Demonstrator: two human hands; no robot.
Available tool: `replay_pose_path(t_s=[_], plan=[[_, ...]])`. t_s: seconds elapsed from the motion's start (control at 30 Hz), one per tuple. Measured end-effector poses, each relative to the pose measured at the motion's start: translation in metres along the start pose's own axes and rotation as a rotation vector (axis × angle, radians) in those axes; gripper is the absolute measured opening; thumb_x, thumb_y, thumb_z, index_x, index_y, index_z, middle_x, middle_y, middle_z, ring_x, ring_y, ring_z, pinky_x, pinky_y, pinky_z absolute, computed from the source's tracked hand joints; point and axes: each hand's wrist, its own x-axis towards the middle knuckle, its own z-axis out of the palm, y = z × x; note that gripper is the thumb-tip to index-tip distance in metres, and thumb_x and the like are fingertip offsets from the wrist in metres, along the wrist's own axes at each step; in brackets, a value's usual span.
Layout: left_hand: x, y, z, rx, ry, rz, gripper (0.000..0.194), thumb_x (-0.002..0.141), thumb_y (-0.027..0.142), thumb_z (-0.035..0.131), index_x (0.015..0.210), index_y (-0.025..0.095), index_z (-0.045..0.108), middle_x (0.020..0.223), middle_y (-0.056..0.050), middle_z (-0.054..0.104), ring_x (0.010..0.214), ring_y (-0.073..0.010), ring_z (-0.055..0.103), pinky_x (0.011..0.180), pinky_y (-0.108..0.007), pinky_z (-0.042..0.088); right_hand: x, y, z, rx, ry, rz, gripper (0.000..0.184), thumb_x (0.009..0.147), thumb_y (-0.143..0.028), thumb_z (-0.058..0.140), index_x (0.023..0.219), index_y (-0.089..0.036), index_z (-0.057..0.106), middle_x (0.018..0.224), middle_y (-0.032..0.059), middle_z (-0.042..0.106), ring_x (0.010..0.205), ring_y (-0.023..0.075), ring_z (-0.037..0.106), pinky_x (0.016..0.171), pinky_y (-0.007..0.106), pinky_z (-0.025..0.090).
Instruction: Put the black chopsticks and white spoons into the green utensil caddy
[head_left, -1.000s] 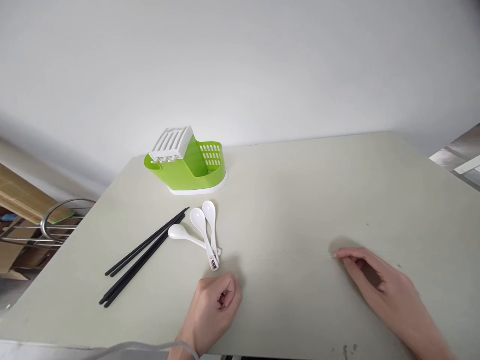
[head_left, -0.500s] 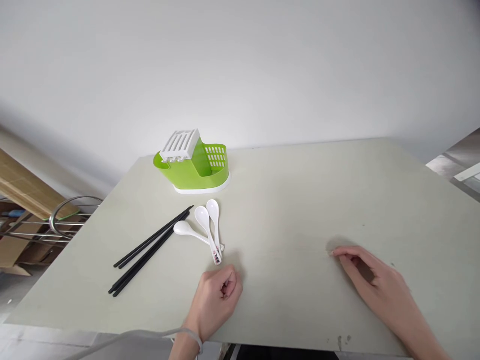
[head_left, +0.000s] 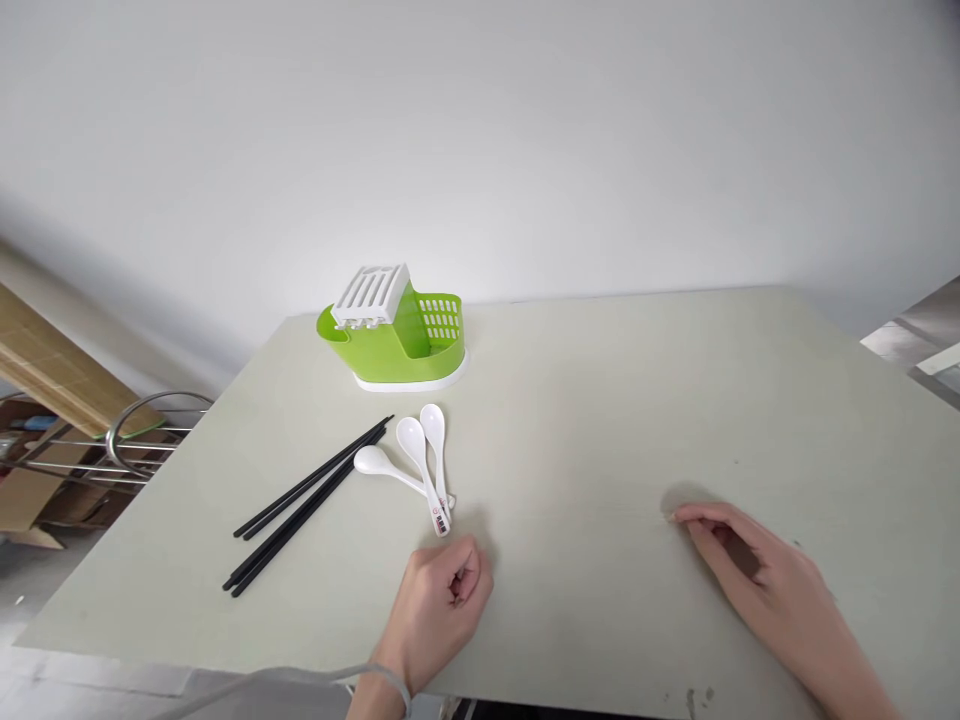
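My left hand (head_left: 442, 588) rests on the table in a loose fist, just below the handles of the white spoons; nothing shows in it. My right hand (head_left: 757, 560) lies at the right, thumb and forefinger tips pressed together, with no object visible between them. Three white spoons (head_left: 411, 440) overlap in a fan, their handle ends crossing near my left knuckles. Left of them are several black chopsticks (head_left: 300, 515), lying slantwise in two groups. Behind stands a green cutlery holder (head_left: 375, 350) with a slotted white top and white base.
The pale table (head_left: 592, 400) runs back to a white wall (head_left: 570, 140). Beyond its left edge are a metal rack (head_left: 124, 440) and cardboard (head_left: 60, 360). A grey cable (head_left: 300, 675) loops round my left wrist and trails off the front edge.
The whole view has shifted slightly, so everything sits a little lower and further right. Both hands keep their pose, and the spoons, chopsticks and holder stay where they were on the table.
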Motion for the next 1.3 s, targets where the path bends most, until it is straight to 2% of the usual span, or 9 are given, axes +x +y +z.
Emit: replay_pose_path(t_s=[0.23, 0.37, 0.6, 0.77, 0.93, 1.07, 1.2, 1.3], plan=[[-0.001, -0.002, 0.0, -0.002, -0.027, 0.003, 0.038, 0.086, 0.007, 0.051, 0.069, 0.024, 0.022, 0.058, 0.008, 0.024, 0.055, -0.0101, 0.02, 0.052, -0.025, 0.022, 0.001, 0.012, -0.001, -0.001, -0.043, -0.016, 0.031, 0.096, -0.056, 0.059, 0.103, -0.031, 0.077, 0.107, 0.0041, 0.08, 0.085, 0.0232, 0.077, 0.062, 0.027, 0.059], [-0.001, -0.001, 0.0, -0.012, -0.031, -0.004, 0.038, 0.087, 0.008, 0.05, 0.069, 0.024, 0.021, 0.057, 0.008, 0.025, 0.055, -0.0105, 0.021, 0.052, -0.026, 0.022, -0.001, 0.007, 0.0, 0.005, -0.017, 0.025, 0.031, 0.098, -0.055, 0.057, 0.105, -0.032, 0.076, 0.112, 0.004, 0.079, 0.092, 0.0242, 0.076, 0.058, 0.026, 0.057], [-0.001, -0.002, -0.001, 0.004, -0.029, 0.024, 0.038, 0.088, 0.008, 0.05, 0.07, 0.024, 0.021, 0.058, 0.008, 0.024, 0.055, -0.0101, 0.021, 0.052, -0.024, 0.022, 0.0, -0.003, 0.0, 0.014, -0.014, 0.03, 0.032, 0.097, -0.056, 0.056, 0.102, -0.031, 0.076, 0.106, 0.0036, 0.079, 0.088, 0.0224, 0.074, 0.062, 0.026, 0.057], [0.0, -0.001, 0.0, 0.006, -0.018, 0.011, 0.039, 0.092, 0.012, 0.05, 0.069, 0.023, 0.021, 0.059, 0.008, 0.021, 0.055, -0.0104, 0.02, 0.052, -0.025, 0.022, -0.001, -0.003, -0.001, 0.029, -0.028, 0.041, 0.035, 0.097, -0.058, 0.055, 0.102, -0.03, 0.076, 0.101, 0.0041, 0.077, 0.084, 0.0214, 0.072, 0.058, 0.024, 0.054], [0.001, 0.001, -0.001, -0.004, -0.014, -0.007, 0.04, 0.097, 0.018, 0.049, 0.068, 0.023, 0.021, 0.058, 0.008, 0.021, 0.054, -0.01, 0.02, 0.052, -0.025, 0.022, -0.001, -0.003, -0.002, 0.03, -0.031, 0.023, 0.034, 0.099, -0.057, 0.055, 0.103, -0.03, 0.075, 0.106, 0.0048, 0.078, 0.086, 0.0213, 0.072, 0.064, 0.025, 0.056], [0.001, 0.004, -0.001, -0.025, -0.007, -0.028, 0.041, 0.097, 0.021, 0.05, 0.067, 0.023, 0.022, 0.058, 0.008, 0.023, 0.054, -0.0095, 0.022, 0.052, -0.025, 0.023, -0.001, -0.005, -0.002, 0.039, -0.036, 0.023, 0.035, 0.099, -0.057, 0.054, 0.102, -0.03, 0.075, 0.105, 0.0049, 0.078, 0.083, 0.0209, 0.071, 0.061, 0.025, 0.055], [0.0, 0.006, -0.008, -0.076, 0.048, -0.119, 0.04, 0.098, 0.03, 0.054, 0.068, 0.023, 0.028, 0.06, 0.007, 0.03, 0.055, -0.0102, 0.027, 0.053, -0.023, 0.026, -0.001, -0.004, -0.002, 0.054, -0.047, 0.03, 0.036, 0.098, -0.059, 0.053, 0.102, -0.03, 0.076, 0.105, 0.0047, 0.078, 0.083, 0.0206, 0.071, 0.06, 0.025, 0.055], [-0.002, 0.004, -0.021, -0.14, 0.211, -0.22, 0.036, 0.096, 0.041, 0.058, 0.073, 0.023, 0.037, 0.069, 0.004, 0.042, 0.061, -0.0118, 0.035, 0.056, -0.022, 0.033, -0.001, -0.003, -0.002, 0.053, -0.05, 0.029, 0.035, 0.099, -0.057, 0.052, 0.101, -0.031, 0.075, 0.106, 0.0041, 0.077, 0.082, 0.0199, 0.071, 0.059, 0.024, 0.054]])
